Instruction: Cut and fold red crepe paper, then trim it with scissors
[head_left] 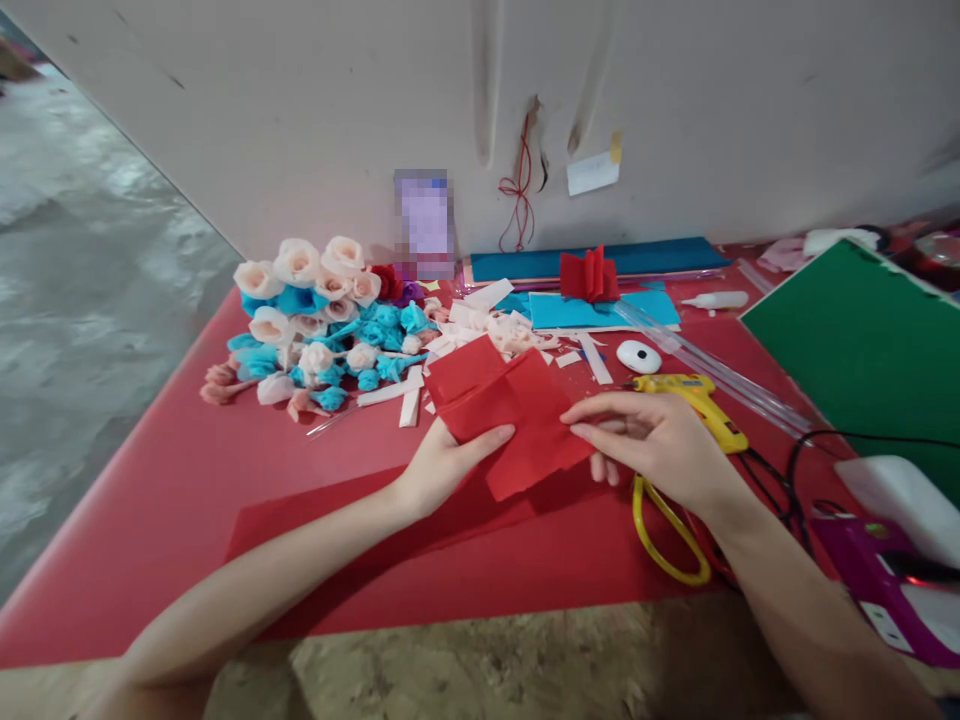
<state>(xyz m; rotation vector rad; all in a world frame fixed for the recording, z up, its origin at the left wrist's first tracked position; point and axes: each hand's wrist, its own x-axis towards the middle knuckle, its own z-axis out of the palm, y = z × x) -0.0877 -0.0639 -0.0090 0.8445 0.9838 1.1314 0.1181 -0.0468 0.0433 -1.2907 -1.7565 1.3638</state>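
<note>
A piece of red crepe paper [510, 410] is held up a little above the red table cover [165, 500]. My left hand [442, 465] grips its left lower edge, thumb on top. My right hand [652, 440] pinches its right edge with thumb and fingers pressed together. Yellow-handled scissors [664, 535] lie just under my right hand. A larger flat red sheet [360, 520] lies on the cover beneath my left forearm.
A heap of pink, white and blue paper roses [315, 320] sits at the back left. Paper scraps [487, 330], a yellow glue gun [701, 400], blue paper [600, 310], a folded red fan [589, 275], a green board [855, 350] and a purple device [892, 590] lie right.
</note>
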